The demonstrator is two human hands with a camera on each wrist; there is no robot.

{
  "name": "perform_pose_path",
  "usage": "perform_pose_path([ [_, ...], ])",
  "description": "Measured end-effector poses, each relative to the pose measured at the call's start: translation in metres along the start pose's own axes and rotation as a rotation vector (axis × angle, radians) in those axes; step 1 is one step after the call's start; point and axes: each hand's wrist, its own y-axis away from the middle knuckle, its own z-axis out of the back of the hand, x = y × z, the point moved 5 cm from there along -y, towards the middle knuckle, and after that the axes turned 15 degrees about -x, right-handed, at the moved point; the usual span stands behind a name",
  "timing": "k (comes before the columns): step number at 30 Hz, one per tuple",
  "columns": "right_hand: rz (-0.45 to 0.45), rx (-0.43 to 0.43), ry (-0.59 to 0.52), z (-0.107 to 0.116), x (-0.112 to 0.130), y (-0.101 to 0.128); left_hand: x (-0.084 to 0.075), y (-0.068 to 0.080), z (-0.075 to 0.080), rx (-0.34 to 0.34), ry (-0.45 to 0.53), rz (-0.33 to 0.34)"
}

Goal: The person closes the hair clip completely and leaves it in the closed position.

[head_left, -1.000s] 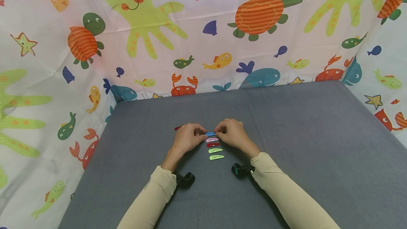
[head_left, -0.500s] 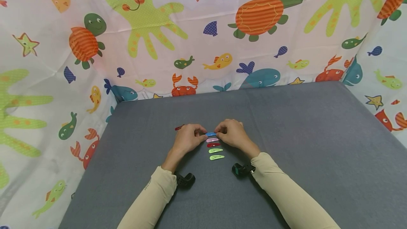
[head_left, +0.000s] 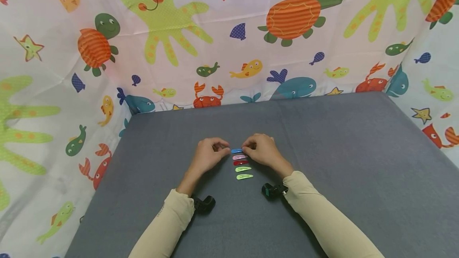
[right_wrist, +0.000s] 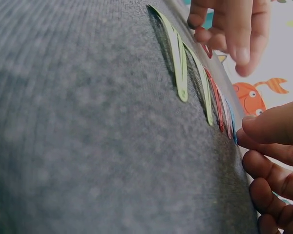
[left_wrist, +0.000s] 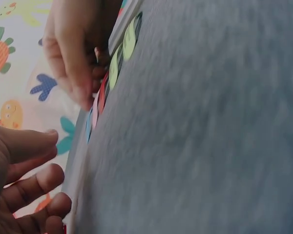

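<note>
Five snap hair clips lie in a column on the grey table [head_left: 322, 150]: blue [head_left: 236, 151], pink [head_left: 239, 157], red [head_left: 240, 163] and two light green [head_left: 243, 169] [head_left: 244, 176]. My right hand [head_left: 246, 149] pinches the right end of the blue clip [right_wrist: 233, 129], with its thumb [right_wrist: 263, 126] against the tip. My left hand [head_left: 224, 149] sits just left of the blue clip, a little apart from it. Its fingers [left_wrist: 39, 180] are loosely curled with nothing between them and the thumb. A speck of red [left_wrist: 64, 228] shows by its lowest finger.
A sea-animal patterned curtain [head_left: 229, 39] walls the table at the back and both sides. Black wrist cameras [head_left: 204, 203] [head_left: 273, 190] sit on my forearms. Bare grey cloth spreads to the right and toward me.
My left hand let go of the blue clip's left end and drew slightly left. The red clip seen behind it earlier is now hidden. The right hand has not moved.
</note>
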Motion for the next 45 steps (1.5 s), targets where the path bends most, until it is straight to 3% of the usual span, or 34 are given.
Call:
perform_pose_path([
  [13, -0.016, -0.043, -0.009, -0.001, 0.003, -0.005, 0.013, -0.012, 0.041, -0.210, -0.077, 0.005],
  [20, -0.004, -0.081, 0.031, -0.005, 0.009, -0.008, 0.024, -0.017, 0.056, -0.272, -0.117, 0.014],
  [27, 0.010, -0.040, 0.030, -0.012, 0.020, -0.014, 0.036, -0.019, 0.064, -0.277, -0.196, 0.048],
  [36, 0.070, 0.006, 0.021, -0.026, 0.034, -0.025, 0.046, -0.019, 0.064, -0.208, -0.285, 0.098],
  [45, 0.077, 0.053, 0.068, -0.043, 0.039, -0.036, 0.049, -0.016, 0.063, -0.188, -0.298, 0.115],
])
